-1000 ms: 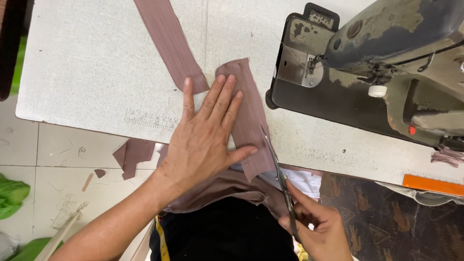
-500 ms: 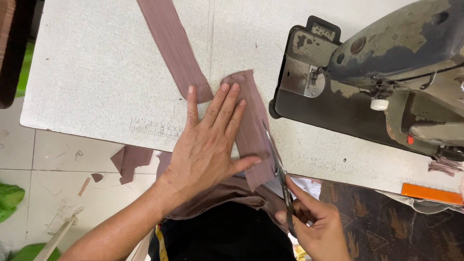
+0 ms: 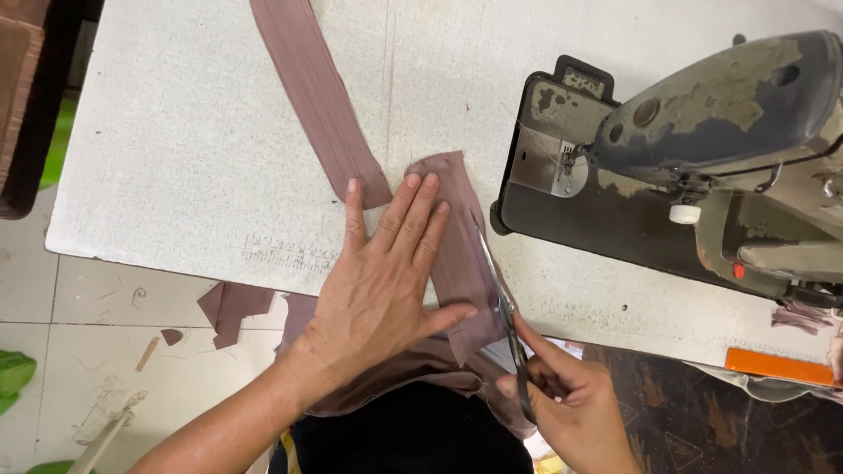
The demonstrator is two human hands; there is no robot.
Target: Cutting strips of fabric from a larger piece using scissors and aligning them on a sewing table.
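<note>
two hands busy at the near edge of a pale grey sewing table (image 3: 176,132). left hand (image 3: 382,285) flat and spread wide, palm down, fingers fanned out, pressing a mauve fabric piece (image 3: 457,254) against the tabletop, gripping nothing. right hand (image 3: 571,404) curled around the handles of a pair of scissors (image 3: 502,307), fingers through the loops, blades only slightly parted and running along the right edge of that fabric, just beside the left thumb. fabric draped over the table edge toward the body. long strip of the same mauve cloth (image 3: 312,96) stretching diagonally up and away, lower end tucked by the left fingertips. worn old sewing machine (image 3: 702,149) parked on the right, near the cut. few mauve scraps (image 3: 230,309) lying on the tiled floor (image 3: 61,333) below the table. orange ruler-like bar (image 3: 777,367) at the far right edge.
</note>
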